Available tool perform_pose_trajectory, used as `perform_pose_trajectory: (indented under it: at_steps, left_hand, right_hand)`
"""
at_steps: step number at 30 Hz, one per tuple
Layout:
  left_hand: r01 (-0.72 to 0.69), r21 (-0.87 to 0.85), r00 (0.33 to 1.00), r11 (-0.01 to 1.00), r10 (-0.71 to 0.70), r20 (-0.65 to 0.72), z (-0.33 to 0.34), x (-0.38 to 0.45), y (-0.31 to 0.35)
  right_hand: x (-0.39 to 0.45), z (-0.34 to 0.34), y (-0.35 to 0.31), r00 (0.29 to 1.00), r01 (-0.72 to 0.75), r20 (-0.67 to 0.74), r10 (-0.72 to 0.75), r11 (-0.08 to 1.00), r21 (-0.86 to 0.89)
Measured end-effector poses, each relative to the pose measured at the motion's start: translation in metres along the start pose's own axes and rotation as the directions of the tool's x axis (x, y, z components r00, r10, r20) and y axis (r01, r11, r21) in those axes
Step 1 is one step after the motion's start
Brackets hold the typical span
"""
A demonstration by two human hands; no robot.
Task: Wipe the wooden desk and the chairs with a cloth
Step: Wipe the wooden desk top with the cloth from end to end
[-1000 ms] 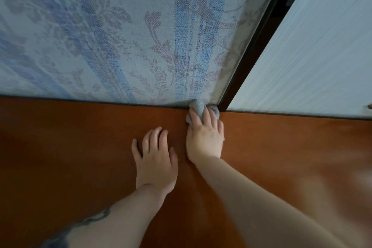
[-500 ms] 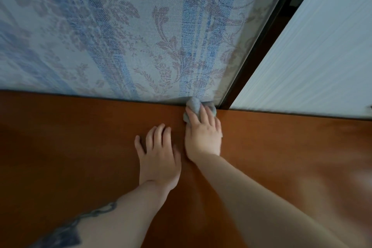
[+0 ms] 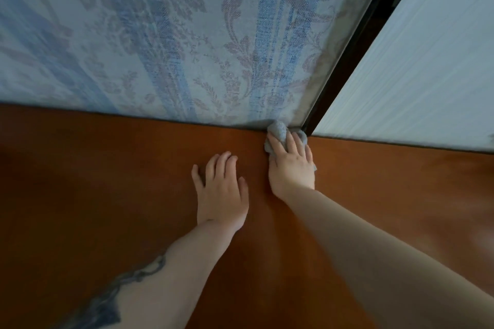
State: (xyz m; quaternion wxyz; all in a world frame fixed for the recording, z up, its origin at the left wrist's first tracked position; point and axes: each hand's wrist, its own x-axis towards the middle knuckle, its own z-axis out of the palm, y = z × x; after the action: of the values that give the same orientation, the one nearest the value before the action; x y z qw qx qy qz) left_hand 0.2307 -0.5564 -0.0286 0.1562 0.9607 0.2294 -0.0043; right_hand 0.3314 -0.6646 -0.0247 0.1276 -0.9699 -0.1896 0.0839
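Note:
The wooden desk (image 3: 107, 195) is reddish-brown and fills the lower half of the view. A small grey cloth (image 3: 278, 129) lies bunched at the desk's far edge, in the corner where the patterned wall meets a dark gap. My right hand (image 3: 291, 165) presses down on the cloth with fingers laid over it, most of the cloth hidden under them. My left hand (image 3: 220, 192) rests flat on the bare wood just left of it, fingers spread, holding nothing. No chair is in view.
A wall with blue and mauve floral wallpaper (image 3: 160, 35) rises behind the desk. A dark vertical gap (image 3: 355, 43) separates it from a white panel (image 3: 427, 61) at the right.
Both hands have stayed almost in place; the right hand and cloth sit a little tighter into the corner, and the view has shifted slightly.

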Motion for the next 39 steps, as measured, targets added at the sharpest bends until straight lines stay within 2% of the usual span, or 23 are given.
perform_pose_trajectory:
  at_steps: [2, 5, 8, 9, 10, 11, 13, 15, 16, 18, 20, 23, 24, 25, 26, 28, 30, 32, 33, 35, 37, 38, 39]
  left_hand:
    - [-0.035, -0.087, 0.999, 0.996, 0.036, 0.008, -0.006, -0.005, -0.009]
    - [0.006, -0.137, 1.0, 0.991, -0.009, -0.02, -0.018, -0.022, -0.031]
    - [0.073, -0.14, 0.996, 0.987, -0.078, -0.031, -0.023, -0.05, -0.046]
    - [0.068, -0.143, 0.997, 0.987, -0.072, -0.016, -0.021, -0.057, -0.046]
    - [0.063, -0.145, 0.998, 0.988, -0.064, -0.007, -0.017, -0.064, -0.044]
    - [0.067, -0.148, 0.998, 0.987, -0.069, -0.003, -0.012, -0.067, -0.042]
    - [0.103, -0.143, 0.994, 0.984, -0.107, -0.022, -0.003, -0.07, -0.037]
    - [0.133, -0.105, 0.988, 0.986, -0.14, -0.061, 0.001, -0.069, -0.033]
    - [0.137, -0.072, 0.987, 0.988, -0.142, -0.078, 0.003, -0.068, -0.032]
    - [0.13, -0.021, 0.988, 0.991, -0.131, -0.076, 0.004, -0.067, -0.032]
    - [0.133, -0.002, 0.989, 0.991, -0.133, -0.063, 0.003, -0.066, -0.032]
    - [0.147, -0.004, 0.989, 0.989, -0.147, -0.026, 0.001, -0.066, -0.03]
    - [0.146, -0.007, 0.989, 0.989, -0.146, -0.026, 0.0, -0.066, -0.03]
    - [0.141, -0.004, 0.99, 0.99, -0.141, -0.029, 0.0, -0.067, -0.029]
    - [0.137, 0.002, 0.99, 0.991, -0.137, -0.031, 0.0, -0.067, -0.028]
    - [0.129, 0.008, 0.991, 0.992, -0.129, -0.03, 0.0, -0.067, -0.027]
    - [0.128, -0.014, 0.991, 0.992, -0.128, -0.035, -0.001, -0.066, -0.026]
    - [0.123, -0.061, 0.99, 0.99, -0.127, -0.065, -0.001, -0.067, -0.028]
    - [0.102, -0.095, 0.99, 0.99, -0.11, -0.088, 0.0, -0.069, -0.029]
    - [0.022, -0.141, 0.989, 0.99, -0.042, -0.14, 0.001, -0.078, -0.028]
    - [-0.017, -0.176, 0.99, 0.984, -0.009, -0.143, 0.004, -0.092, -0.017]
    - [-0.023, -0.195, 0.992, 0.981, -0.001, -0.125, 0.006, -0.1, -0.009]
    - [-0.02, -0.212, 0.995, 0.977, -0.001, -0.098, 0.009, -0.106, 0.0]
  right_hand:
    - [0.003, 0.01, -0.029, 1.0, -0.005, -0.021, 0.006, 0.998, 0.057]
    - [-0.006, 0.008, -0.043, 0.947, 0.304, 0.098, -0.306, 0.952, 0.032]
    - [-0.029, -0.005, -0.01, 0.72, 0.646, 0.314, -0.618, 0.763, 0.022]
    - [-0.028, -0.014, 0.007, 0.654, 0.705, 0.376, -0.657, 0.709, 0.013]
    - [-0.021, -0.022, 0.022, 0.631, 0.728, 0.408, -0.66, 0.685, -0.017]
    - [-0.01, -0.027, 0.031, 0.657, 0.715, 0.405, -0.636, 0.696, -0.065]
    - [0.009, -0.025, 0.022, 0.79, 0.588, 0.309, -0.529, 0.796, -0.144]
    - [0.015, -0.005, -0.016, 0.936, 0.343, 0.14, -0.324, 0.929, -0.137]
    - [0.015, 0.007, -0.037, 0.973, 0.225, 0.068, -0.219, 0.969, -0.103]
    - [0.008, 0.021, -0.065, 0.992, 0.129, 0.014, -0.129, 0.992, -0.008]
    - [-0.007, 0.017, -0.061, 0.952, 0.293, 0.085, -0.292, 0.956, 0.012]
    - [-0.041, -0.002, -0.006, 0.754, 0.626, 0.254, -0.606, 0.78, 0.0]
    - [-0.047, -0.009, 0.02, 0.716, 0.665, 0.292, -0.634, 0.747, -0.007]
    - [-0.047, -0.016, 0.045, 0.734, 0.648, 0.296, -0.611, 0.761, -0.035]
    - [-0.042, -0.021, 0.067, 0.807, 0.563, 0.261, -0.529, 0.824, -0.071]
    - [-0.023, -0.028, 0.092, 0.961, 0.264, 0.111, -0.254, 0.96, -0.089]
    - [-0.015, -0.017, 0.075, 0.998, -0.004, -0.059, 0.001, 0.998, -0.057]
    - [-0.03, 0.003, 0.036, 0.983, -0.122, -0.133, 0.123, 0.992, 0.013]
    - [-0.046, 0.01, 0.018, 0.99, -0.067, -0.125, 0.072, 0.997, 0.042]
    - [-0.086, 0.013, 0.004, 0.969, 0.248, -0.007, -0.248, 0.968, 0.024]
    - [-0.11, -0.003, 0.025, 0.848, 0.501, 0.175, -0.501, 0.864, 0.046]
    - [-0.112, -0.013, 0.04, 0.792, 0.557, 0.259, -0.552, 0.828, 0.061]
    - [-0.112, -0.02, 0.055, 0.776, 0.571, 0.296, -0.558, 0.819, 0.046]
